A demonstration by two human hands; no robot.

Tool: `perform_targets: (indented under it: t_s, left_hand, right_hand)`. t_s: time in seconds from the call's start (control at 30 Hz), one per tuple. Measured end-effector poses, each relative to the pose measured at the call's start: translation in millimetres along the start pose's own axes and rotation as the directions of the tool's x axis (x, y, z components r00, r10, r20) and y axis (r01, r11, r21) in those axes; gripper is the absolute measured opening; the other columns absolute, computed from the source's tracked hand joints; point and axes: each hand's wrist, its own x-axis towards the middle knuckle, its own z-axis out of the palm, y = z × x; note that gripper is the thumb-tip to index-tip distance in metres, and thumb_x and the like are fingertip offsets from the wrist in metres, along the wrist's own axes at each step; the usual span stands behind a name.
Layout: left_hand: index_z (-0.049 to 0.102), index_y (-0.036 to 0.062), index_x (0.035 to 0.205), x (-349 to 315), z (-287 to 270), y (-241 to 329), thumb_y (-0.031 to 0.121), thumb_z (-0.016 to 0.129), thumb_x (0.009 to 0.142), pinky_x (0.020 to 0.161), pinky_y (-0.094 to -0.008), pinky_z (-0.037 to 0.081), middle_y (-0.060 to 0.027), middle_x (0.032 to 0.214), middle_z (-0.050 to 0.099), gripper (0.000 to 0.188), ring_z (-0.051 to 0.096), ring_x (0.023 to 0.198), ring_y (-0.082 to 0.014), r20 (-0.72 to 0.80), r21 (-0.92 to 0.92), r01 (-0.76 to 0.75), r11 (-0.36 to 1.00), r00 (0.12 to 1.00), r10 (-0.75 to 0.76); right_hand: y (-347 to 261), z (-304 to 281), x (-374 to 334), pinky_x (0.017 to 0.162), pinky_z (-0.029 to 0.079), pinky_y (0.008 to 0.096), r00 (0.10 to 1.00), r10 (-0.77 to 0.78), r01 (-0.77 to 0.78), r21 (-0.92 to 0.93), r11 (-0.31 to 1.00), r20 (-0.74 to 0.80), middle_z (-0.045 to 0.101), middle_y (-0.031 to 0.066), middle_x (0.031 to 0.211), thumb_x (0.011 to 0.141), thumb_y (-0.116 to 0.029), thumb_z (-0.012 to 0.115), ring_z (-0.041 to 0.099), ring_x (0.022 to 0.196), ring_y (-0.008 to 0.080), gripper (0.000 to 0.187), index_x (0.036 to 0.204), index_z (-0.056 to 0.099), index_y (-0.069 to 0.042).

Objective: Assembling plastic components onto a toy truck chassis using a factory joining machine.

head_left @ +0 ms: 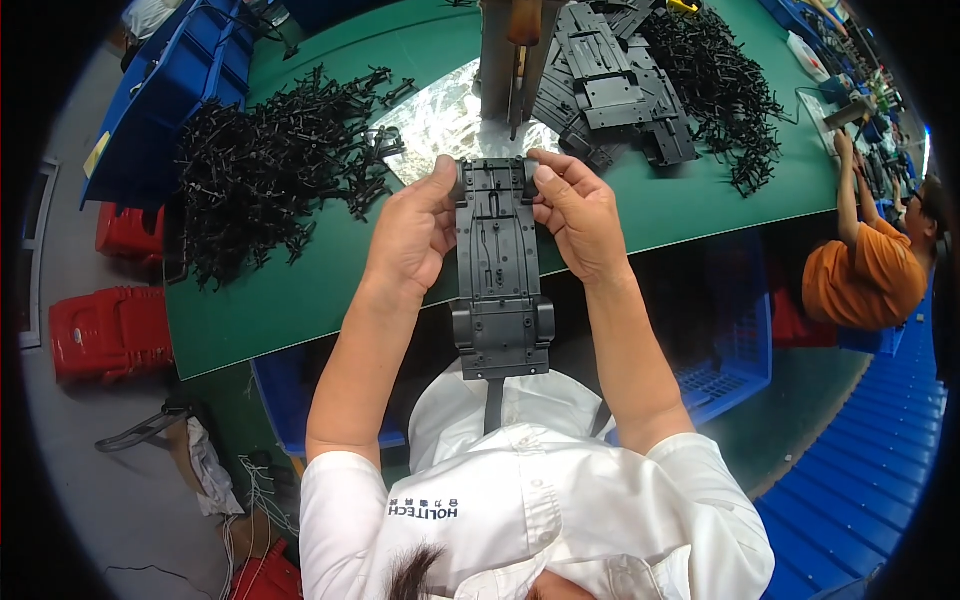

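A long black plastic chassis plate (498, 255) is held lengthwise in front of me, its near end over my lap. My left hand (412, 228) grips its far left corner, thumb on top. On the far right corner, my right hand (582, 212) pinches the plate between thumb and fingers. Just beyond the plate's far end stands a metal post-like press or fastening tool (512, 75), its thin tip pointing down. A shiny silvery sheet (440, 118) lies on the table under that tool.
Small black plastic parts lie in a heap (285, 165) on the left of the green table (300, 320) and another (735, 95) at the right. More chassis plates (610, 85) are stacked beyond the tool. Red crates (110, 330) stand left; a person in orange (865, 270) works at right.
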Motion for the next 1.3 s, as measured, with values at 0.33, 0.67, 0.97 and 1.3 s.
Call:
perform_targets:
  t_s: [0.33,0.67,0.97,1.3]
  left_hand:
    - [0.056,0.0003,0.097,2,1,-2,0.030,0.054,0.089,0.067,-0.0276,0.050,-0.0071,0.085,0.062,0.031,0.060,0.073,-0.0141,0.060,-0.015,0.029,0.999,0.998,-0.028]
    - [0.056,0.0039,0.096,27,15,1,0.031,0.058,0.086,0.065,-0.0280,0.050,-0.0058,0.084,0.060,0.029,0.058,0.073,-0.0144,-0.045,0.030,0.087,0.996,0.995,-0.085]
    - [0.058,0.0072,0.093,46,23,4,0.034,0.058,0.085,0.061,-0.0250,0.046,-0.0045,0.080,0.060,0.028,0.057,0.072,-0.0131,-0.044,0.081,0.136,0.987,0.990,-0.133]
    - [0.059,0.0096,0.085,57,28,6,0.029,0.060,0.084,0.057,-0.0231,0.049,-0.0006,0.070,0.062,0.020,0.057,0.060,-0.0087,-0.019,0.055,0.178,0.982,0.984,-0.177]
  right_hand:
    - [-1,-5,-2,0.062,0.048,0.0183,0.999,0.050,-0.051,0.079,0.996,0.004,0.059,0.0046,0.084,0.086,-0.007,0.055,0.055,0.069,0.0067,0.025,0.109,0.053,0.004]
    - [-12,-11,18,0.060,0.048,0.0195,0.993,0.057,-0.052,0.042,0.998,-0.106,0.057,0.0006,0.080,0.083,-0.009,0.061,0.052,0.066,0.0079,0.020,0.101,0.057,0.000]
    - [-27,-11,27,0.062,0.045,0.0170,0.984,0.046,-0.052,-0.029,0.998,-0.170,0.057,0.0011,0.080,0.085,-0.009,0.059,0.050,0.068,0.0069,0.022,0.104,0.057,0.001]
    - [-26,-19,34,0.064,0.045,0.0182,0.984,0.025,-0.024,0.004,1.000,-0.174,0.058,0.0007,0.082,0.084,-0.009,0.059,0.050,0.069,0.0072,0.022,0.104,0.057,0.001]
